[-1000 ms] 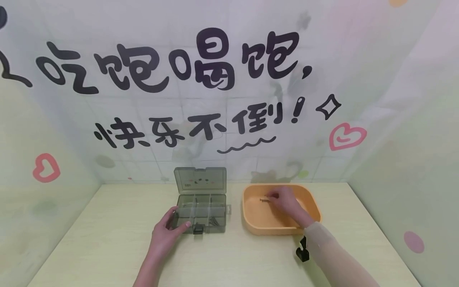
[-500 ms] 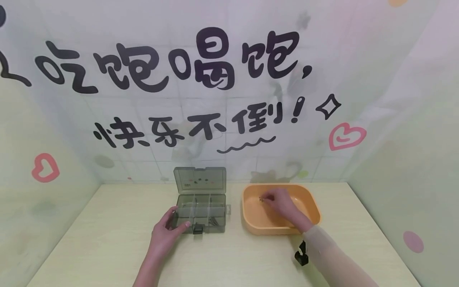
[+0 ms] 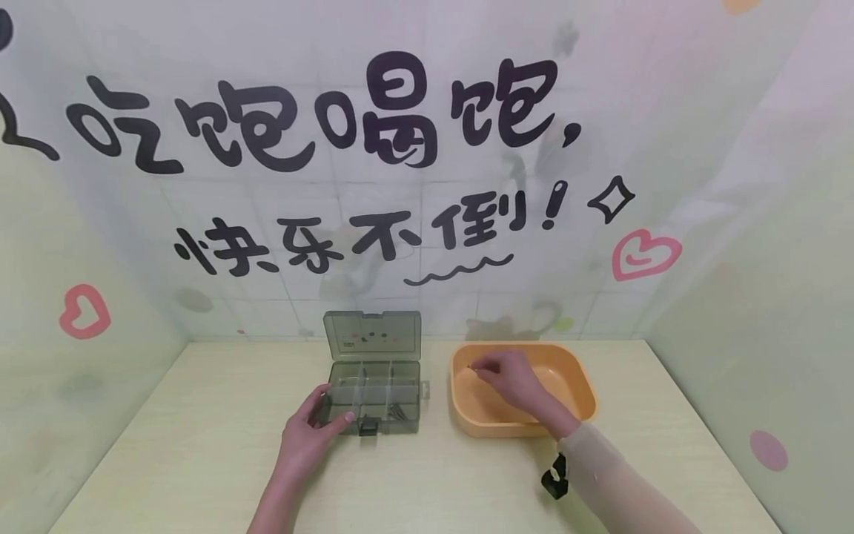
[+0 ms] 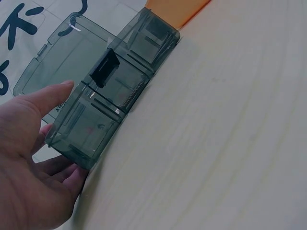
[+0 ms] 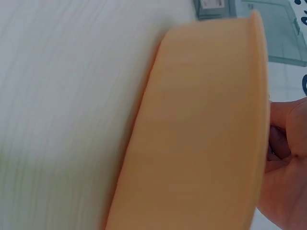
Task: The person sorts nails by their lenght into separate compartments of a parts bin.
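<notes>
My left hand (image 3: 308, 436) holds the left end of a grey translucent compartment box (image 3: 403, 427), thumb over its front edge and fingers at its side. The box's lid (image 3: 373, 335) stands raised at the back. Dark screws (image 3: 398, 411) lie in the front right compartment; the left wrist view shows a threaded screw (image 4: 134, 94) through the wall. My right hand (image 3: 515, 380) is over the orange tray (image 3: 497, 429), thumb and fingertips pinching a small screw (image 3: 471, 366), mostly hidden by the fingers. The tray's wall (image 5: 201, 124) covers part of that hand in the right wrist view.
A black latch (image 3: 368, 426) sits at the box's front. The tray stands right of the box with a narrow gap between. A black clip-like piece (image 3: 555, 477) is by the right wrist. Behind the pale wooden table (image 3: 440, 482) rises a printed wall (image 3: 427, 222).
My right hand has shifted left within the tray, and the pinched screw shows less beyond the fingertips. My left hand and the box have stayed in place.
</notes>
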The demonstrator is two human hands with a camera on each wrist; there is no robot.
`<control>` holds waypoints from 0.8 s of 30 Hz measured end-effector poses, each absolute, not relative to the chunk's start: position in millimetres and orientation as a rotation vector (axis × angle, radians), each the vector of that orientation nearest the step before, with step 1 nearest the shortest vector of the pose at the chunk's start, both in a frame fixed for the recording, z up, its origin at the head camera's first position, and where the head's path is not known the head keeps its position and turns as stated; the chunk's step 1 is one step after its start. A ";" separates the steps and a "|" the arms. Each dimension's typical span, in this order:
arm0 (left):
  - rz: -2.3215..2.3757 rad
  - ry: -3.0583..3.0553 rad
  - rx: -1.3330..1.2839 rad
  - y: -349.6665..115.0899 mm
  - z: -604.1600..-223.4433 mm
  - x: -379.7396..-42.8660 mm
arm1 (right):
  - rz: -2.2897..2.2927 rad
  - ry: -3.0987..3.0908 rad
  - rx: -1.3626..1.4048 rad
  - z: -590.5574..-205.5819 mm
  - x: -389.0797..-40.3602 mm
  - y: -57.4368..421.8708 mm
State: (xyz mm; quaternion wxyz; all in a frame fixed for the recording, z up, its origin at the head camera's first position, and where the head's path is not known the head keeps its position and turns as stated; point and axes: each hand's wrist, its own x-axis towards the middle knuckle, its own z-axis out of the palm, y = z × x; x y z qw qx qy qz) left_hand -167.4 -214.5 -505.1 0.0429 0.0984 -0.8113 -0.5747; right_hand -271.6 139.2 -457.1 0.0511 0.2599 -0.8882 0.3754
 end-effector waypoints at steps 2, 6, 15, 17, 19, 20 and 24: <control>-1.765 -2.477 0.302 -215.2 -505.6 -167.2 | 1.161 -2.692 0.808 -454.2 -269.7 134.4; -1.767 -2.475 0.301 -216.7 -506.8 -167.1 | 1.164 -2.675 0.826 -450.3 -266.5 125.2; -1.757 -2.477 0.302 -218.0 -507.9 -165.0 | 1.284 -2.656 0.874 -450.8 -259.7 106.2; -1.756 -2.475 0.300 -217.8 -508.1 -164.9 | 1.284 -2.660 0.882 -451.1 -257.7 102.0; -1.758 -2.473 0.301 -217.5 -508.3 -165.1 | 1.273 -2.668 0.892 -450.6 -255.8 98.1; -1.763 -2.471 0.300 -217.3 -508.4 -165.4 | 1.267 -2.673 0.895 -450.3 -254.9 96.4; -1.779 -2.465 0.296 -216.6 -508.1 -166.6 | 1.249 -2.691 0.895 -446.5 -251.5 90.2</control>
